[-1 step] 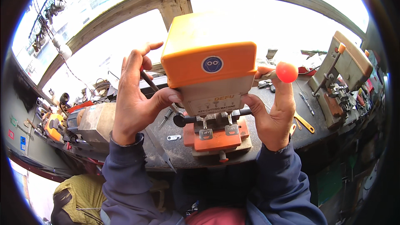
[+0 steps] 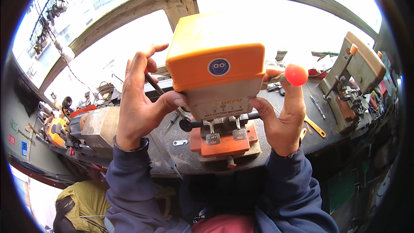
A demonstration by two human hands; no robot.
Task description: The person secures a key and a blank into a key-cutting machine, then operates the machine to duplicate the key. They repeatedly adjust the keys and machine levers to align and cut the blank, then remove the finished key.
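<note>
In front of me stands a key-cutting machine with a yellow-orange top (image 2: 215, 39), a grey front panel and an orange base (image 2: 220, 149). Two keys (image 2: 213, 138) sit clamped side by side beneath the panel. My left hand (image 2: 140, 99) grips the machine's left side, thumb on the housing, fingers curled near a dark lever (image 2: 156, 85), index finger reaching up. My right hand (image 2: 284, 123) grips the right side, its thumb against the panel and fingers behind a lever with a red ball knob (image 2: 296, 74), partly hidden.
A second key machine (image 2: 351, 90) stands at right on the dark bench (image 2: 185, 166), near yellow-handled tools (image 2: 317, 127) and a small wrench (image 2: 180, 142). A grey machine (image 2: 101, 127) and clutter sit at left. Keys (image 2: 51, 11) hang before the windows. A yellow cloth (image 2: 86, 203) lies lower left.
</note>
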